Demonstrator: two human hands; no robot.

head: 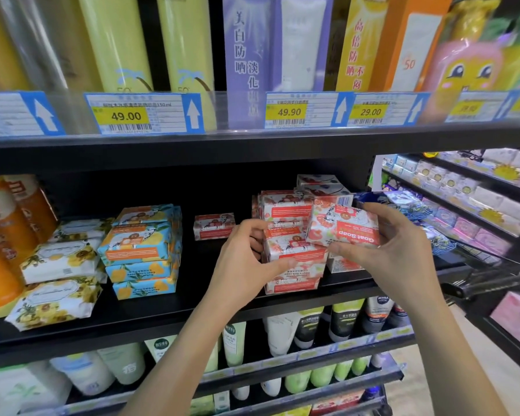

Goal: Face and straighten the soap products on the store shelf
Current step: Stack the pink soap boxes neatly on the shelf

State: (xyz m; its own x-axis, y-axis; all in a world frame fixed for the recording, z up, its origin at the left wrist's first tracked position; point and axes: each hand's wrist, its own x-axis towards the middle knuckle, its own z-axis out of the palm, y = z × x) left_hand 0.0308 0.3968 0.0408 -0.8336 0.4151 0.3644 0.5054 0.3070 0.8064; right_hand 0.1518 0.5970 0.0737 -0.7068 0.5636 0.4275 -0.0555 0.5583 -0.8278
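Observation:
On the middle black shelf (168,307) stands a stack of red-and-white soap boxes (294,265). My left hand (246,259) grips the left side of that stack, thumb across its front. My right hand (394,244) holds a single red-and-white Goat Soap box (342,229) in the air, upside down and tilted, just right of the stack. A lone red soap box (213,226) sits farther back on the shelf. To the left stands a stack of blue-and-orange soap boxes (141,250), and beside it yellow-flowered white soap packs (57,283).
Orange bottles (3,235) fill the shelf's left end. Above, tall sunscreen boxes (282,43) stand behind price tags (141,114). Tubes (309,325) line the lower shelves. A neighbouring rack of packets (463,199) and a dark cart edge (493,280) lie to the right.

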